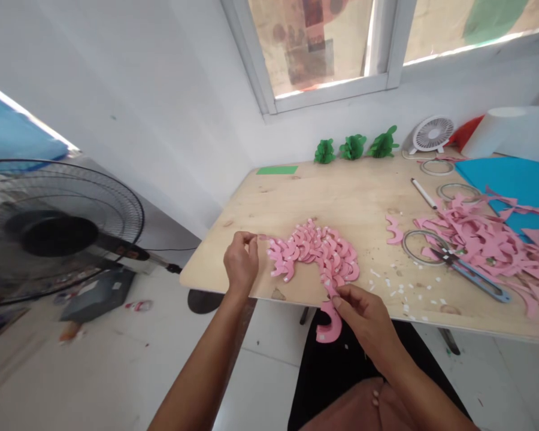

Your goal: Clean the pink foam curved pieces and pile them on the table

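Observation:
An arch of several overlapping pink foam crescents [317, 251] lies near the front edge of a light wooden table [341, 197]. My left hand [241, 261] is closed at the arch's left end, fingertips pinched by the first pieces; I cannot make out what it holds. My right hand [363, 317] pinches a single pink crescent piece [330, 326] that hangs below the table edge, just under the arch's right end.
Pink foam scraps [485, 239], scissors [476, 272], wire rings [420, 245], a white pen [424, 193] and blue sheet [512, 179] fill the table's right. Green paper balls [353, 146] and a small white fan [431, 134] stand at the back. A big floor fan [54, 227] is at left.

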